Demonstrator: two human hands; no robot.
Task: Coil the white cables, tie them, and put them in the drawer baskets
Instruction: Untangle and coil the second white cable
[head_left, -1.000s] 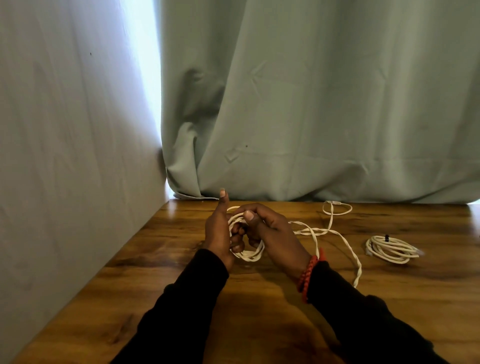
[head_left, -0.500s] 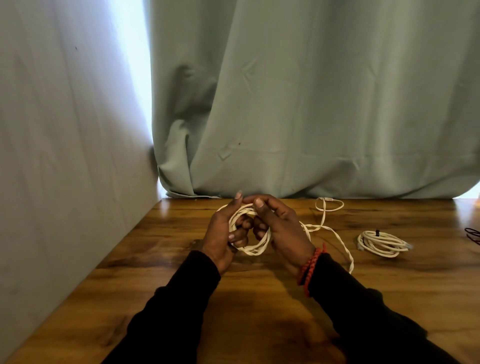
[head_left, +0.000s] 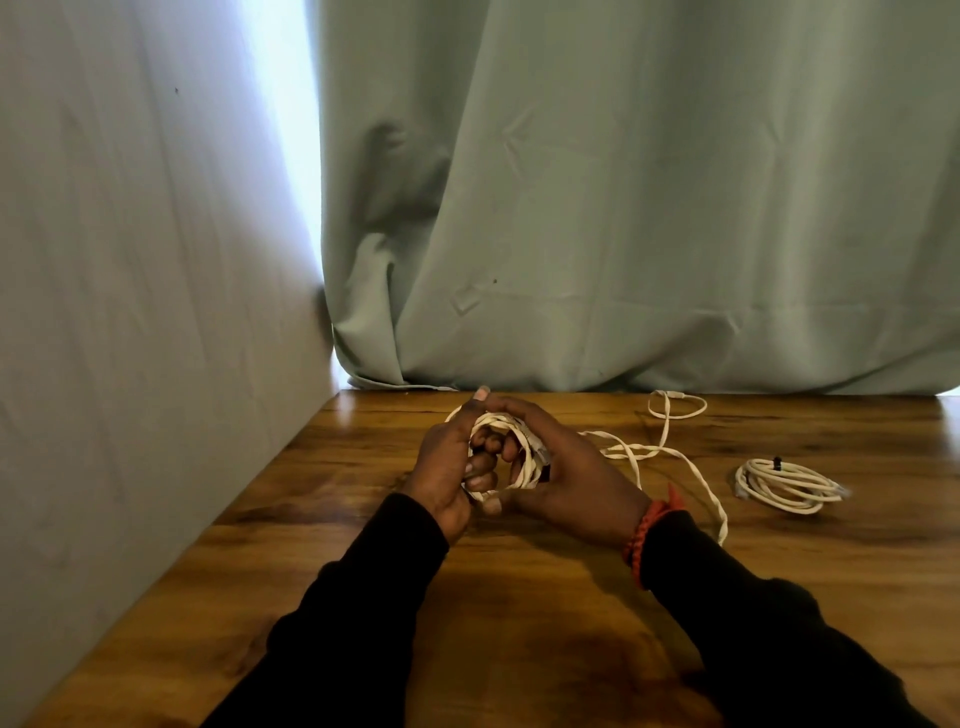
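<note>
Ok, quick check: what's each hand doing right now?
Left hand: closed, fingers curled round the white cable coil.
Right hand: closed, also holding the same coil; its loose tail trails right across the table.

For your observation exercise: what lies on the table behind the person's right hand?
Behind the right hand, a loose white cable trails across the wooden table toward the curtain. Where it joins the held coil is covered by the hand.

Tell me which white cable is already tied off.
The coiled cable lying alone on the table, right of the hands: a dark tie binds its far side. The other cable is in both hands, its loose tail trailing across the wood.
</note>
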